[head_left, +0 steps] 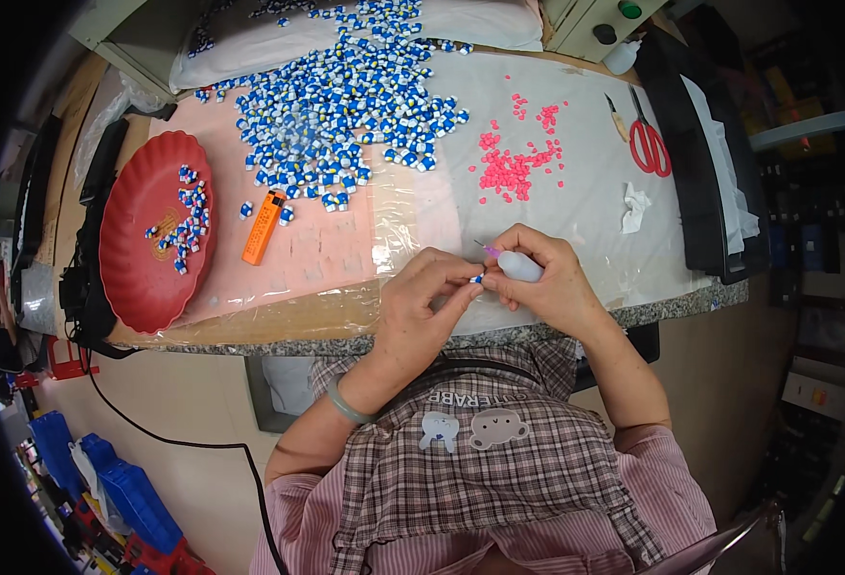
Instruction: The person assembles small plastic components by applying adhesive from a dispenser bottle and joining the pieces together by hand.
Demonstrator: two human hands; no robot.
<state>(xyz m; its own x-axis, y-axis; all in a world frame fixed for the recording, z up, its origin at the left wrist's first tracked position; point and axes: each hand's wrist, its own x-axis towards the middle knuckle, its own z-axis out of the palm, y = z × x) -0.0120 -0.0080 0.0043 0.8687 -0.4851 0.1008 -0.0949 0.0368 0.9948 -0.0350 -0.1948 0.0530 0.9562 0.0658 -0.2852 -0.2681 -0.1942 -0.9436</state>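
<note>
At the front of a worktop covered in clear sheeting, a person's left hand (424, 299) pinches a tiny blue-and-white moulded piece (477, 279) between thumb and forefinger. The right hand (549, 278) closes around a white plastic squeeze bottle (520, 268) with a pink-hubbed needle tip (483, 246), its fingertips crowding the piece; whether they touch it cannot be told. So small a piece could easily slip from the pinch and, so near the grey speckled stone edge (528, 335), drop onto the checked fabric apron (480, 479). The needle points away from the piece over the sheeting, so a careless squeeze could leak there, or a turn of the wrist prick a finger. A sweeping hand could also scatter the loose bright-pink bits (511, 174) lying beyond.
</note>
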